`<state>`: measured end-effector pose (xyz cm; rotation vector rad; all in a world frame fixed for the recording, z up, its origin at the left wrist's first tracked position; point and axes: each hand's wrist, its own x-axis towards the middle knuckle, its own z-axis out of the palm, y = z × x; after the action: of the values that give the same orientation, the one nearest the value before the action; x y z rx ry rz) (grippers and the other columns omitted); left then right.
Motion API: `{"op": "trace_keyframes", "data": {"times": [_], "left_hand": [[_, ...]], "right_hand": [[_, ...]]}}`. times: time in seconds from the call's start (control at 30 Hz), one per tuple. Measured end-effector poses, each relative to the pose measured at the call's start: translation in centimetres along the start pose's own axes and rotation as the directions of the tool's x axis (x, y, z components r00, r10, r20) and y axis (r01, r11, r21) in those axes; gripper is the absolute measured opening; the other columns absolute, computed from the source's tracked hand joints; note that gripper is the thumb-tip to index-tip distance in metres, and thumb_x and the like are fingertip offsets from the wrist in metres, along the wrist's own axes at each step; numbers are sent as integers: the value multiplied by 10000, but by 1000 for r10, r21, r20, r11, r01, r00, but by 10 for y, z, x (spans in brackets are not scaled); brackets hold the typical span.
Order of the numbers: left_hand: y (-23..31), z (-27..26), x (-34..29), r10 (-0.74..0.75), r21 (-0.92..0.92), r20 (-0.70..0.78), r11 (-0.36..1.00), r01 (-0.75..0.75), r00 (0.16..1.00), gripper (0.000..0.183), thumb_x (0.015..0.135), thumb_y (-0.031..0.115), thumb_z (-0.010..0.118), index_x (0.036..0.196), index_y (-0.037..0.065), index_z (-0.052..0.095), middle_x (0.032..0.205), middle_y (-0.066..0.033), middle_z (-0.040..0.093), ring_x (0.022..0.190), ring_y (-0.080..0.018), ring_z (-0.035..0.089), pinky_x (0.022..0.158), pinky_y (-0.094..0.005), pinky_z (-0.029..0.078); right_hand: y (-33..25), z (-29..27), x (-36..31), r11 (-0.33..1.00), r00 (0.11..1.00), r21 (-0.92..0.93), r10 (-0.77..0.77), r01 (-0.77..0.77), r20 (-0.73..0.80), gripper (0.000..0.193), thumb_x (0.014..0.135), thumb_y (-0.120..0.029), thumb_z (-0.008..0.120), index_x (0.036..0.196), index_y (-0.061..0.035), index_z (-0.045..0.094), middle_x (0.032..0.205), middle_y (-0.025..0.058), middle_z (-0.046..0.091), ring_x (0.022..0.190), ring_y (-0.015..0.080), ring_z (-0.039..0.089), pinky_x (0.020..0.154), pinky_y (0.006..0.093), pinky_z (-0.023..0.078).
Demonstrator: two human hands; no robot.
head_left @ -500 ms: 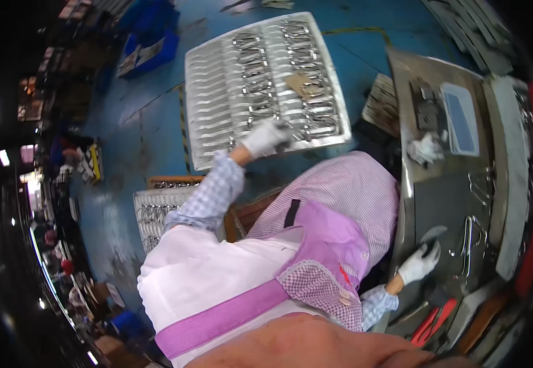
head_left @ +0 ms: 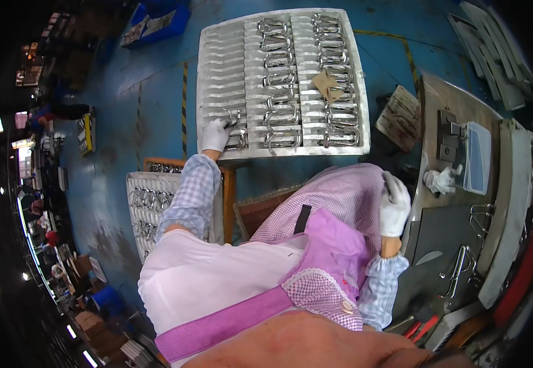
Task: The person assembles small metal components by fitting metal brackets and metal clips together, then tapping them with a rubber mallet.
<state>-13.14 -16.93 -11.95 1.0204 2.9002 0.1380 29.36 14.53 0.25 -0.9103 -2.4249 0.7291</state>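
Observation:
My left hand (head_left: 215,135), in a white glove, is at the near left corner of a white slotted tray (head_left: 223,38). Its fingers are closed on a shiny bent metal part (head_left: 233,115) in the left column; a similar metal part (head_left: 237,140) lies right beside the hand. Rows of bent metal parts (head_left: 280,78) fill the middle and right columns, and a piece of brown cardboard (head_left: 328,84) rests on the right one. My right hand (head_left: 394,207), also gloved in white, hovers beside the checked apron (head_left: 346,184), holding nothing, fingers stretched out and partly apart.
On the right, a workbench (head_left: 429,132) carries a metal block fixture (head_left: 448,136), a crumpled white cloth (head_left: 440,180), a clear bin (head_left: 478,158), a bent metal rod (head_left: 459,270) and red-handled pliers (head_left: 424,328). A second tray of metal parts (head_left: 146,199) stands lower left.
My left hand has moved left along the tray's near edge, from the middle column to the left one. My right hand has come up off the bench, towards the apron.

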Motion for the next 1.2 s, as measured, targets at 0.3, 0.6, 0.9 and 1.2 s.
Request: {"op": "trace_keyframes", "data": {"times": [0.3, 0.6, 0.9, 1.2], "left_hand": [[-21, -39, 17, 266, -315, 44, 918, -239, 963, 218, 887, 268, 670, 1014, 104, 735, 833, -121, 710, 756, -293, 672, 702, -369, 543], [-141, -23, 174, -556, -508, 10, 713, 483, 831, 765, 820, 468, 687, 1364, -24, 469, 1241, -192, 625, 1061, -324, 620, 942, -386, 476], [-98, -6, 195, -144, -687, 723, -255, 680, 676, 689, 783, 272, 724, 1392, 73, 472, 1232, -180, 614, 1061, -332, 616, 934, -452, 495], [-101, -46, 134, -255, -901, 433, -75, 428, 865, 546, 828, 140, 665, 1334, 16, 500, 1167, -132, 640, 1006, -255, 644, 888, -362, 527]], "right_hand": [[52, 76, 60, 906, 899, -39, 423, -422, 112, 456, 885, -176, 628, 1332, -119, 557, 1129, 134, 672, 1037, 306, 647, 886, 382, 498], [100, 181, 79, 515, 700, 499, 337, -697, 629, 747, 783, -137, 694, 1438, 40, 382, 1227, 141, 613, 1063, 191, 589, 951, 271, 440], [116, 168, 72, -75, 502, 550, 323, -832, 802, 722, 794, -100, 611, 1467, -186, 367, 1299, 72, 556, 1142, 288, 566, 874, 505, 512], [98, 136, 27, -101, 675, 800, 479, -592, 561, 212, 837, -104, 559, 979, 20, 657, 956, 96, 663, 880, 177, 638, 784, 296, 520]]}}
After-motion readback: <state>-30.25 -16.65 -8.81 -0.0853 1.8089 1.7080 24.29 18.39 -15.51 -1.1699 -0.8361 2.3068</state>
